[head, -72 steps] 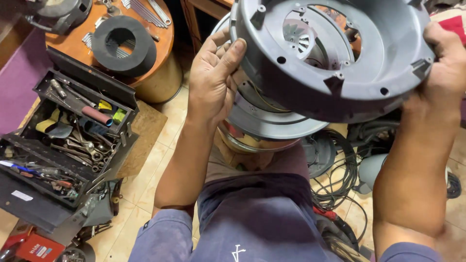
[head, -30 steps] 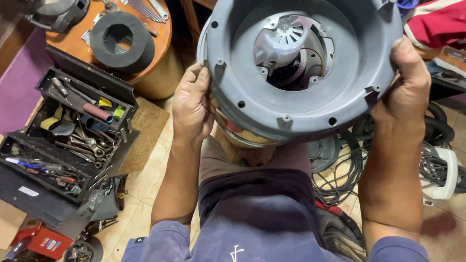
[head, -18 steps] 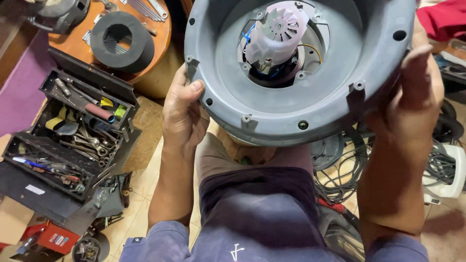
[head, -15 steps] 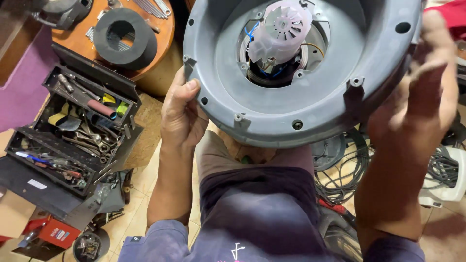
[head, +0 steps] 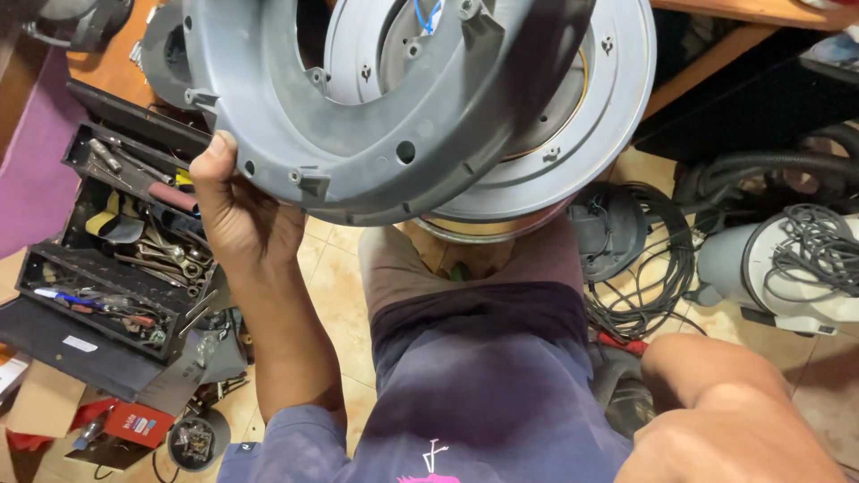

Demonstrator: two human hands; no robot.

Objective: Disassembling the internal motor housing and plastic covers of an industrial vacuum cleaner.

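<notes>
One hand seen: left hand [head: 240,219], fingers curled round rim of grey housing [head: 358,134]
Right hand: out of view
Beside left wrist: open toolbox [head: 116,259]

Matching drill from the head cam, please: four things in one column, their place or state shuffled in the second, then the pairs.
Things:
1. grey round housing
2. open toolbox
3. coiled black cable
4. white canister machine

Places or states:
A. on the floor at the far right, cord heaped on top
B. lifted up, gripped at its lower rim by the left hand
C. on the tiled floor to the right of the person's lap
D. on the floor at the left, trays spread with wrenches and drivers

Pairs: 1-B, 2-D, 3-C, 4-A
</notes>
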